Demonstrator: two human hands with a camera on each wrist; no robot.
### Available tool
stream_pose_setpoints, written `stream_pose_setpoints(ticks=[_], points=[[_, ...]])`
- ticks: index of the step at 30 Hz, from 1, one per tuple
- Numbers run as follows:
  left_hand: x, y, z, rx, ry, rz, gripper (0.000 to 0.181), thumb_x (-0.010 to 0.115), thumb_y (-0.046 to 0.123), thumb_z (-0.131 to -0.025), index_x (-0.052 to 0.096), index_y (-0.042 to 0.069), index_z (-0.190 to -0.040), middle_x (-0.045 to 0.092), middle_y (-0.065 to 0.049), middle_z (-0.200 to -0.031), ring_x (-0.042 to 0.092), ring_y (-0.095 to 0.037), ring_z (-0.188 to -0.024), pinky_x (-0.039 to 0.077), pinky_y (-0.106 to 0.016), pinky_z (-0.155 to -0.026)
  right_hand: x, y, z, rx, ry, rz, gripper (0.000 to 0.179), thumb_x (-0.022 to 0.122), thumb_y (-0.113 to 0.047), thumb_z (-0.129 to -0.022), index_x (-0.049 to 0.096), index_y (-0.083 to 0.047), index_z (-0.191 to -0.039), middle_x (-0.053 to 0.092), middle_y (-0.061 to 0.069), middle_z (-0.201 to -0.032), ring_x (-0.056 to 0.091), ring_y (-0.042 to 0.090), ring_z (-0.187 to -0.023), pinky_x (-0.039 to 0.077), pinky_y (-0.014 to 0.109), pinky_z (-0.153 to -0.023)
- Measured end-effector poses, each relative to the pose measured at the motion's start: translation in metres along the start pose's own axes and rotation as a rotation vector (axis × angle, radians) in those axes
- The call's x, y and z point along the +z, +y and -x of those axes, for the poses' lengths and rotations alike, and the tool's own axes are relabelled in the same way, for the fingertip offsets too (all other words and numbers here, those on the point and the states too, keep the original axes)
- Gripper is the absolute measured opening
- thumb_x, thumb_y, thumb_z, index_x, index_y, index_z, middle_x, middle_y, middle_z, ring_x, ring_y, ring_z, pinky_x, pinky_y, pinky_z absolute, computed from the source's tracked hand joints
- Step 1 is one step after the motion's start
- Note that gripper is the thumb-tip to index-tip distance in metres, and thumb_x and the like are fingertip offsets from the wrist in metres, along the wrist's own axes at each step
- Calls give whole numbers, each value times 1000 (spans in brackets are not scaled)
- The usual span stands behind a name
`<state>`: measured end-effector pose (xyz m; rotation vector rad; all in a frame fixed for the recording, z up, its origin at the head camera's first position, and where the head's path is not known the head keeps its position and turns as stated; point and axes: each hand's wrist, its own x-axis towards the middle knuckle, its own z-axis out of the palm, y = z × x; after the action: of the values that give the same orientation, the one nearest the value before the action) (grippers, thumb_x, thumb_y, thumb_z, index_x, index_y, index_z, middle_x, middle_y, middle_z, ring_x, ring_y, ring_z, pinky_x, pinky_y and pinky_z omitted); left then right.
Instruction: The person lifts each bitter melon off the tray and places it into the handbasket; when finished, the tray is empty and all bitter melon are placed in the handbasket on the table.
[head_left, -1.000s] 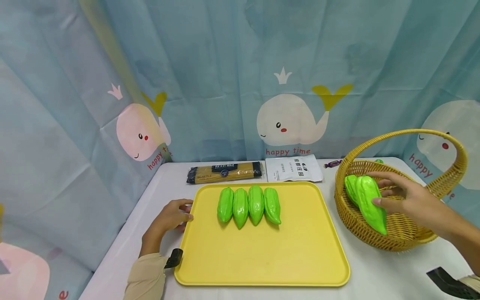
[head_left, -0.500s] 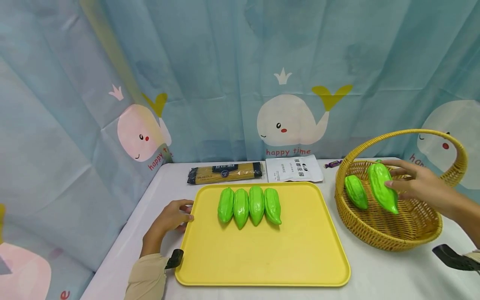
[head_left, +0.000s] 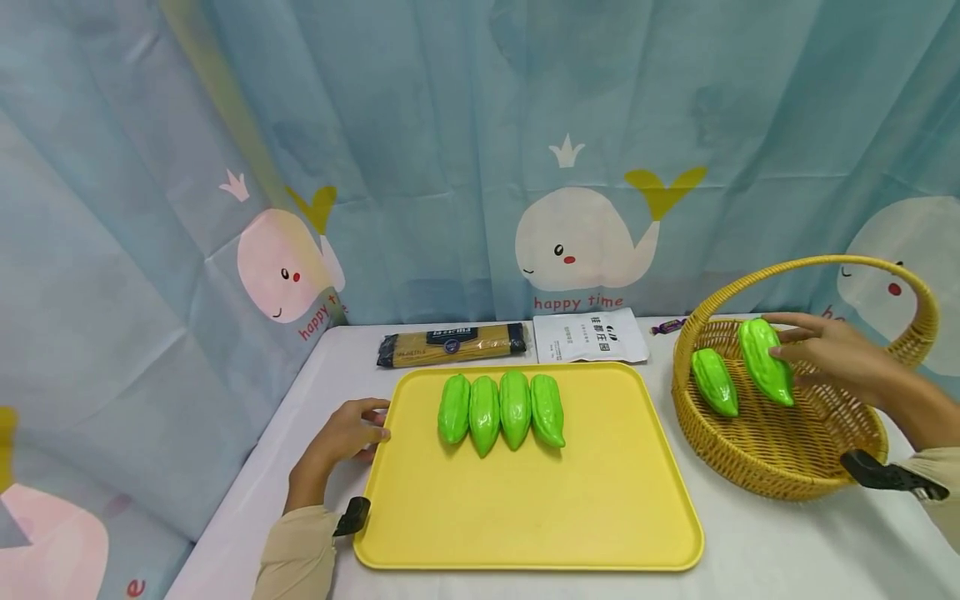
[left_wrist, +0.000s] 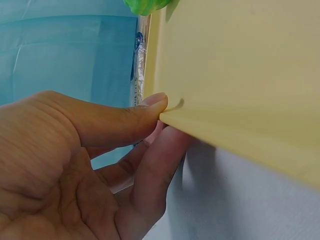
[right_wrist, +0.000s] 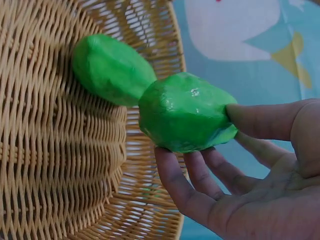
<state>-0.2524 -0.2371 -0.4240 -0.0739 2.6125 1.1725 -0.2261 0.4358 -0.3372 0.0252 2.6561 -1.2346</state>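
Observation:
My right hand [head_left: 843, 354] holds a green bitter melon [head_left: 765, 362] between thumb and fingers, inside the wicker basket [head_left: 772, 479]. In the right wrist view the thumb presses one side of this melon [right_wrist: 187, 115] and the fingers lie underneath. A second bitter melon [head_left: 715, 382] lies against the basket's left wall. Whether the held one touches the basket floor, I cannot tell. At the left rim of the yellow tray [head_left: 525, 517], my left hand [head_left: 347, 433] pinches the edge, thumb on top and fingers below. Several bitter melons [head_left: 500, 412] lie side by side on the tray's far half.
Behind the tray lie a pack of spaghetti [head_left: 452, 345] and a white pouch [head_left: 590, 337]. A purple wrapped candy [head_left: 667, 327] sits left of the basket's back. The basket's tall handle [head_left: 810, 265] arches over it. A whale-print curtain [head_left: 450, 167] stands behind the white table.
My right hand has moved the held bitter melon away from the basket's front left, toward its back. The other basket melon now shows fully. My left hand stays on the tray rim.

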Motion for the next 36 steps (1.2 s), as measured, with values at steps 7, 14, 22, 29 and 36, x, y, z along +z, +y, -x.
stream_pose_setpoints(ticks=[7, 14, 22, 29, 36], points=[[1, -1, 0, -5, 1, 2, 59, 74, 7, -96, 55, 0, -151, 62, -23, -130, 64, -21, -85, 61, -34, -67, -3, 8, -9, 33, -21, -3, 75, 49, -22, -113, 4, 3, -168, 8, 51, -159, 32, 66, -142, 59, 57, -94], [0, 0, -1, -13, 4, -7, 59, 74, 7, -96, 55, 1, -151, 62, -22, -130, 64, -21, -84, 61, -34, -67, -3, 12, -19, 64, -79, -30, 76, 50, -12, -108, 4, 10, -165, 11, 51, -157, 57, 42, -123, 61, 50, -87], [1, 0, 0, -18, 11, -8, 58, 74, 8, -95, 55, -1, -150, 62, -23, -129, 63, -22, -84, 61, -33, -68, 2, 17, -29, 129, -156, -35, 73, 47, -11, -109, 3, 13, -163, 19, 47, -156, 54, 34, -120, 60, 47, -87], [1, 0, 0, -9, 8, 1, 59, 74, 6, -95, 55, -1, -150, 63, -22, -128, 64, -21, -82, 61, -34, -67, 7, 22, -34, 135, -159, -46, 73, 47, -9, -108, 3, 14, -162, 12, 49, -157, 36, 62, -137, 61, 49, -86], [1, 1, 1, -23, 5, 2, 59, 74, 7, -95, 55, -1, -151, 62, -23, -130, 64, -22, -84, 61, -34, -68, 14, 24, -35, 130, -185, -80, 73, 46, -8, -109, 2, 15, -162, 9, 50, -158, 28, 68, -142, 62, 50, -89]])
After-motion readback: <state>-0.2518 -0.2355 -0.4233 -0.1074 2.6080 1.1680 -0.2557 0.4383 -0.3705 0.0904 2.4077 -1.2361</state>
